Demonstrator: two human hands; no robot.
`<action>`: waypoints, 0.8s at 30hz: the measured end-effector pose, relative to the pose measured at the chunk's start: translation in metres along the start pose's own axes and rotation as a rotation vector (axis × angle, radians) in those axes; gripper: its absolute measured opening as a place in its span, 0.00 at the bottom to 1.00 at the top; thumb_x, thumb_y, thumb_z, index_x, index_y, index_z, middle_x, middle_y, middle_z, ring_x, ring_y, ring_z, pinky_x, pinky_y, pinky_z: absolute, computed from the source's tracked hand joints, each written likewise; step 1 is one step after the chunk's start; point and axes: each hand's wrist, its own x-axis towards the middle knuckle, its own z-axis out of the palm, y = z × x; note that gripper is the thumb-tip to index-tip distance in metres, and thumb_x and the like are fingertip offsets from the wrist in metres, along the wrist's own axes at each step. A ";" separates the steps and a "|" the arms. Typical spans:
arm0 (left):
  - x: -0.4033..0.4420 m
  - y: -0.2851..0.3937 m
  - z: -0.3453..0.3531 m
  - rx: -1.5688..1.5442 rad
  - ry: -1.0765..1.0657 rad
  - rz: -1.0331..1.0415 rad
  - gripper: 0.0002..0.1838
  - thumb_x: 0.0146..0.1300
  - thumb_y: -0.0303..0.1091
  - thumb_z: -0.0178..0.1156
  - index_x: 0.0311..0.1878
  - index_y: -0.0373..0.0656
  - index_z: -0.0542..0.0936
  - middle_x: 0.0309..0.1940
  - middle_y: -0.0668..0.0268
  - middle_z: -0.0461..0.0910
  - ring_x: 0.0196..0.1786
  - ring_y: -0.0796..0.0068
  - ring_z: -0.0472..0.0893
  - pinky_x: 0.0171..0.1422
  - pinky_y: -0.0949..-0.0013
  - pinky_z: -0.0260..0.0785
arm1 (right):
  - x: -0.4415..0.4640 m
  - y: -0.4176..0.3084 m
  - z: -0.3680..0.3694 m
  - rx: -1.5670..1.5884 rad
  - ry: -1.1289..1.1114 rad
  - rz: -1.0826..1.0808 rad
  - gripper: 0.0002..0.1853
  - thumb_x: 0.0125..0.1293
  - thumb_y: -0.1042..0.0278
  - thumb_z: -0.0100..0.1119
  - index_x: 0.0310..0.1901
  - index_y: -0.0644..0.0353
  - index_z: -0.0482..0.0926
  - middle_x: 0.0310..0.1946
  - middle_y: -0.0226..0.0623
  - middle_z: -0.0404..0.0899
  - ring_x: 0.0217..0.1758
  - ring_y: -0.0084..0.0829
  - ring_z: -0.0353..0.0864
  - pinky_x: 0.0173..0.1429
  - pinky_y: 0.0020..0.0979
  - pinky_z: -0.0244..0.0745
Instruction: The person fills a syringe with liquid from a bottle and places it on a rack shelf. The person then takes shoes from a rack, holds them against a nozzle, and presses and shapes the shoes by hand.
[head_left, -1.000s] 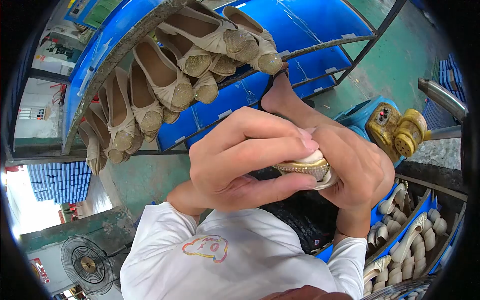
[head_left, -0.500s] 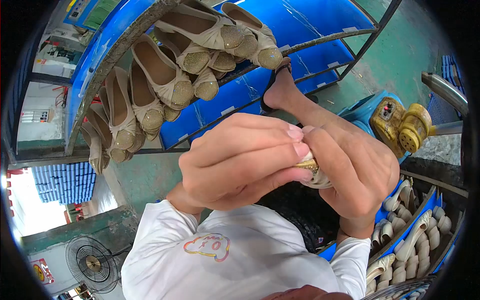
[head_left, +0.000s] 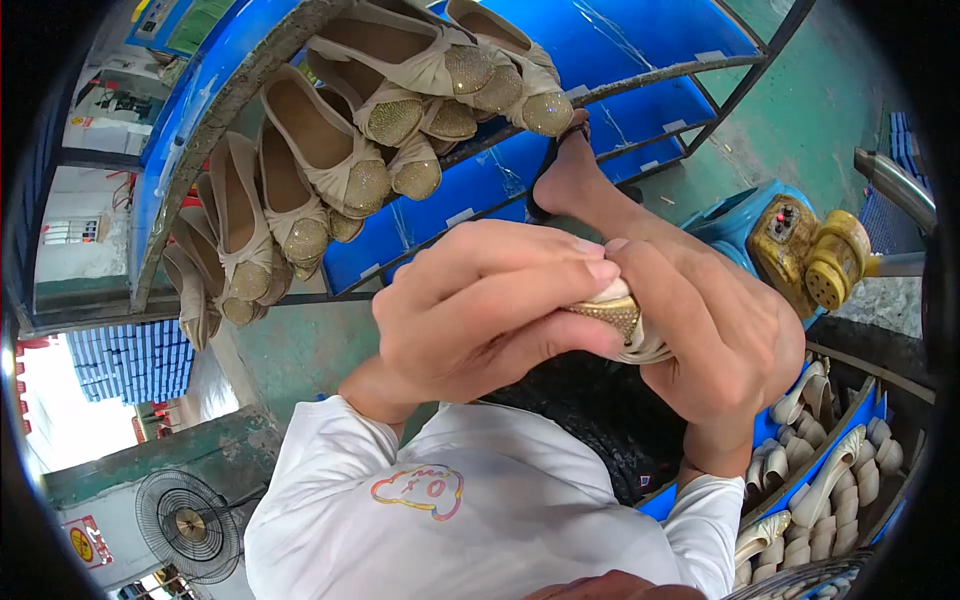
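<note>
In front of my chest I hold a pale shoe with a gold glitter toe [head_left: 618, 315], mostly hidden behind my fingers. My left hand [head_left: 490, 310] is closed round it from the left, thumb below the glitter toe and fingers above. From the right, my right hand [head_left: 715, 325] wraps its fingers over the pale folded part of the shoe. Both hands touch it, fingertips nearly meeting at the top.
Several beige flats with glitter toes [head_left: 365, 185] hang along a blue-shelved rack [head_left: 640, 60] ahead. A blue and yellow machine [head_left: 785, 240] stands to the right. Lower right, compartments hold pale shoes [head_left: 830, 475]. A fan [head_left: 188, 524] is at lower left.
My hands have shifted slightly, and more of the shoe's gold glitter toe shows between my fingers. Both hands still grip the shoe.
</note>
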 end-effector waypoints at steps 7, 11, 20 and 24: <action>-0.001 0.001 0.009 -0.148 0.115 -0.081 0.24 0.54 0.36 0.82 0.52 0.36 0.87 0.46 0.55 0.89 0.47 0.63 0.89 0.50 0.67 0.83 | 0.006 -0.010 -0.009 0.026 -0.027 0.087 0.16 0.49 0.70 0.77 0.42 0.63 0.88 0.32 0.42 0.88 0.34 0.42 0.91 0.36 0.34 0.84; 0.000 0.006 0.006 -0.190 0.098 -0.092 0.24 0.55 0.35 0.83 0.52 0.36 0.87 0.47 0.54 0.88 0.48 0.63 0.89 0.50 0.67 0.83 | 0.009 -0.015 -0.013 -0.010 -0.020 0.062 0.16 0.49 0.68 0.77 0.40 0.62 0.88 0.31 0.42 0.87 0.33 0.42 0.91 0.36 0.34 0.84; 0.000 0.012 0.002 -0.265 0.089 -0.078 0.27 0.51 0.40 0.85 0.51 0.36 0.87 0.46 0.56 0.85 0.47 0.65 0.87 0.49 0.67 0.82 | 0.006 -0.018 -0.016 0.115 -0.040 0.075 0.18 0.48 0.66 0.79 0.41 0.63 0.88 0.31 0.39 0.87 0.31 0.37 0.90 0.36 0.32 0.83; 0.001 0.017 -0.001 -0.217 0.048 -0.089 0.26 0.52 0.46 0.84 0.48 0.39 0.87 0.44 0.58 0.84 0.46 0.65 0.86 0.47 0.67 0.81 | 0.004 -0.016 -0.014 0.262 -0.019 0.084 0.19 0.47 0.73 0.77 0.44 0.63 0.88 0.33 0.37 0.88 0.31 0.32 0.89 0.36 0.31 0.84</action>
